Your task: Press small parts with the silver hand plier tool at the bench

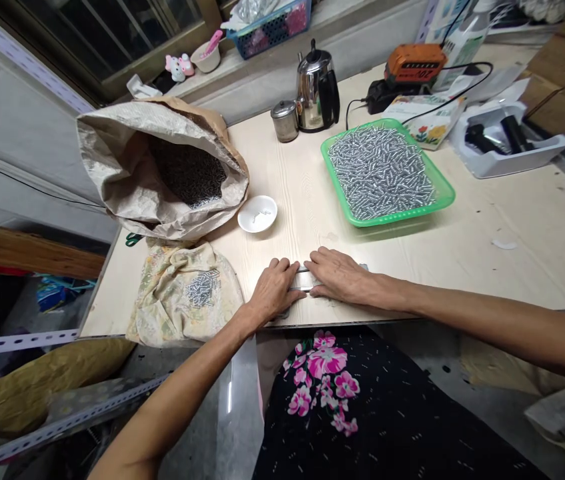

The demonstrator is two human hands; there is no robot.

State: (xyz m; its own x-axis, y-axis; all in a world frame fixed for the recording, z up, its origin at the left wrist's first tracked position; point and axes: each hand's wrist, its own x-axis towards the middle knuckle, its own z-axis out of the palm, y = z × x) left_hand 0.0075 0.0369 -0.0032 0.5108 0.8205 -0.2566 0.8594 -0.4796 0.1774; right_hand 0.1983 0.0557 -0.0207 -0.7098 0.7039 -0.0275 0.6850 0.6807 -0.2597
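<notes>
A flat metal piece (303, 279) lies at the table's front edge, its middle showing between my hands. My left hand (276, 288) grips its left end, and my right hand (336, 276) grips the right end, thumbs along the near side. Beyond them stands a small white bowl (257, 223) with a few small metal pieces inside. A green tray (445, 193) full of short metal pieces is farther back on the right. To the left, a patterned cloth (162, 313) bears a small pile of metal pieces (203, 288).
A large open sack (117, 160) holding many small pieces leans at the back left. Behind are a metal canister (285, 121), a kettle (312, 93), an orange battery (415, 63) with cables and a white plastic tray (517, 160).
</notes>
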